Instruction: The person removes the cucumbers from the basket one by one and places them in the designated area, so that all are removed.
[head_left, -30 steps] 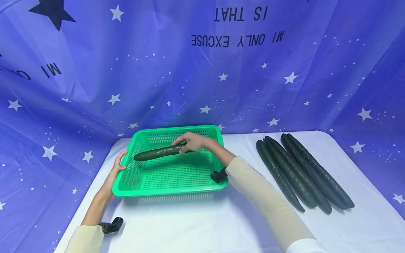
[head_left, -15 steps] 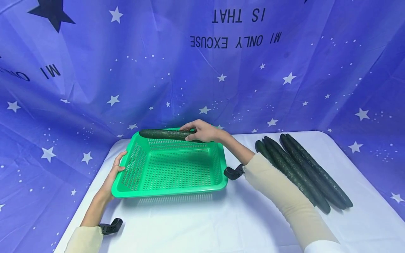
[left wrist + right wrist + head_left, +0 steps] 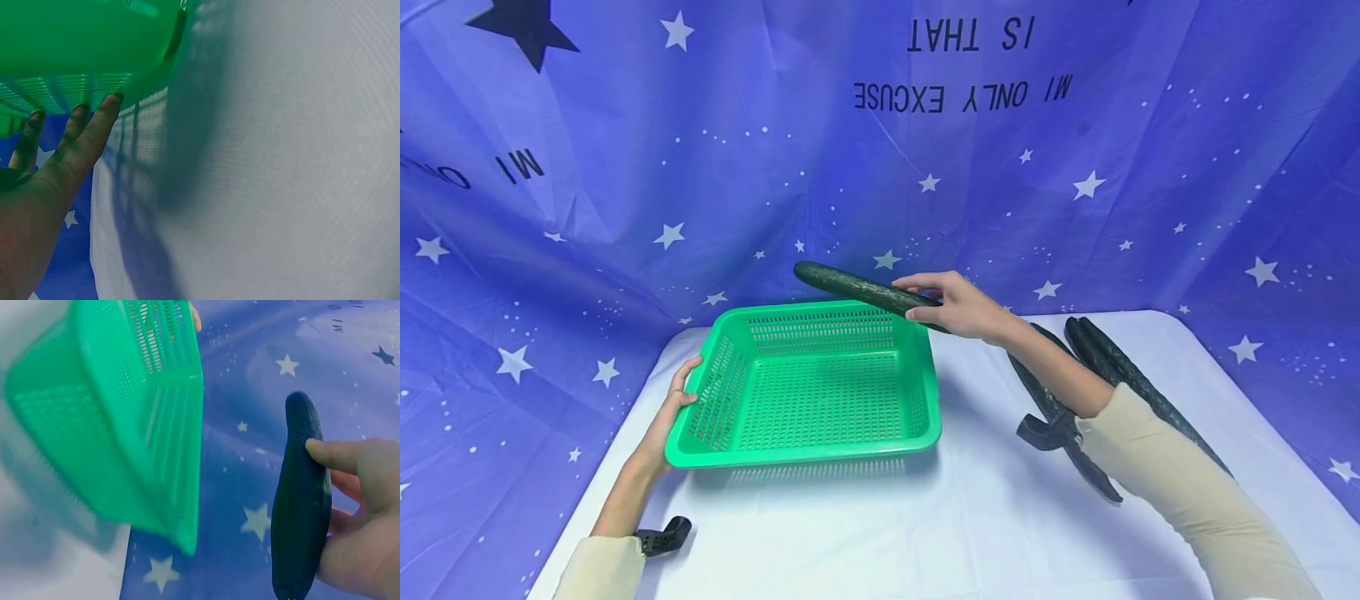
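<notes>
My right hand (image 3: 962,307) holds a long dark green cucumber (image 3: 857,287) by its right end, thumb on the near side and fingers on the far side. It is over the basket's back right corner, its free end pointing left and away. In the right wrist view the cucumber (image 3: 302,506) stands apart from the basket. My left hand (image 3: 673,408) grips the left rim of the green plastic basket (image 3: 805,457). Seen from the left wrist, its fingers (image 3: 84,140) lie against the basket's outer wall. Nothing lies inside the basket.
Several more cucumbers (image 3: 1120,367) lie side by side on the white-covered table (image 3: 850,533) at the right, partly hidden by my right forearm. A blue star-printed curtain (image 3: 820,167) rises behind the table and along both sides.
My right hand has lifted the cucumber from within the basket up over its back rim and moved it to the right. The left hand and basket have stayed put.
</notes>
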### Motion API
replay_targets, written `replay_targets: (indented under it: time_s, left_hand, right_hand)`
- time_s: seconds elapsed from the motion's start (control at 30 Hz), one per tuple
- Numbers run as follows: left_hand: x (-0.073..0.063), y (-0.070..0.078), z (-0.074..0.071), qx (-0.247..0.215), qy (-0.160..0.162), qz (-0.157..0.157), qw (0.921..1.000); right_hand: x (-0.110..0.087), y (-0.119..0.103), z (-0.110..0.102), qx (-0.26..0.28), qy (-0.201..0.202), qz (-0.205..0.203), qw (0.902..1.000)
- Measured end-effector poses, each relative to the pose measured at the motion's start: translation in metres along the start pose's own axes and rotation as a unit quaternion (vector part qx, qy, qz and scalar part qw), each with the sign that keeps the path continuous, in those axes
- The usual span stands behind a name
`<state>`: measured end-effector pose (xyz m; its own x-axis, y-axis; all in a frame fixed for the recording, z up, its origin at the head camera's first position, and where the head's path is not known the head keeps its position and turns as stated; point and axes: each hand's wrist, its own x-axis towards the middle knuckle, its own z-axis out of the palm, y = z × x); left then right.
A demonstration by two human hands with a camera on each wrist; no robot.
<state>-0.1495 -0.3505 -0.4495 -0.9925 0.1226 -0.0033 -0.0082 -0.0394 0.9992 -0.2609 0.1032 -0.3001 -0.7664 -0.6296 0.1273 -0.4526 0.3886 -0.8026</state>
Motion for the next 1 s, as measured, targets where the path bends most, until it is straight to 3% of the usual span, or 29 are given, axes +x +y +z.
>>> replay_targets:
  time_s: [0.27,0.57,0.8,1.0]
  left_hand:
    - [-0.002,0.002,0.001,-0.002,0.000,0.003,1.0000]
    - [0.000,0.001,0.002,0.015,0.011,-0.007,0.9998]
    - [0.001,0.001,0.002,0.020,0.015,-0.010,0.9997]
    - [0.000,0.000,0.002,0.011,0.009,-0.008,0.9999]
  right_hand:
    - [-0.059,0.018,-0.040,-0.031,0.066,0.050,0.9961]
    - [-0.126,0.043,-0.075,-0.067,0.118,0.118,0.9837]
    - [-0.177,0.067,-0.097,-0.104,0.169,0.170,0.9651]
    - [-0.220,0.103,-0.114,-0.125,0.201,0.210,0.9486]
